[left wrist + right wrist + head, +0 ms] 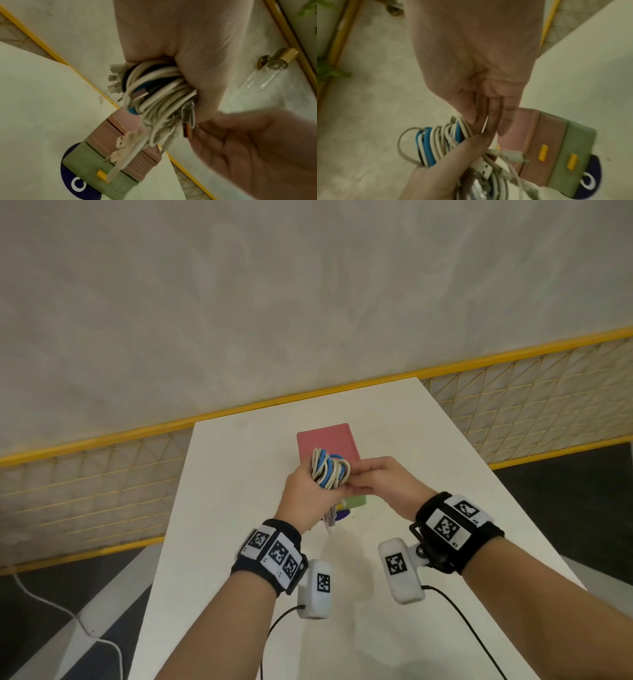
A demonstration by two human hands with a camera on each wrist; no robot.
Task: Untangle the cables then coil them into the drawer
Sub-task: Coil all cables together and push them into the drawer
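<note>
The left hand [306, 494] is held above the middle of the white table [239, 460], its fingers curled tight round a bundle of coiled cables [329, 472]: white, blue and at least one dark strand, looped together. Several plug ends [123, 143] hang loose below the fist, as the left wrist view shows. The right hand [383, 481] meets the bundle from the right side; its fingers [494, 121] lie nearly straight against the loops, with a white strand showing between two of them, and whether they pinch that strand cannot be told from these views. Directly beneath both hands stands a small drawer unit [327, 441], set toward the far edge of the table, pink in its upper tiers and green in the lowest, with yellow pull tabs [542, 152] on the drawer fronts. The drawers appear closed. The unit rests partly over a dark blue round sticker [72, 180] on the tabletop.
</note>
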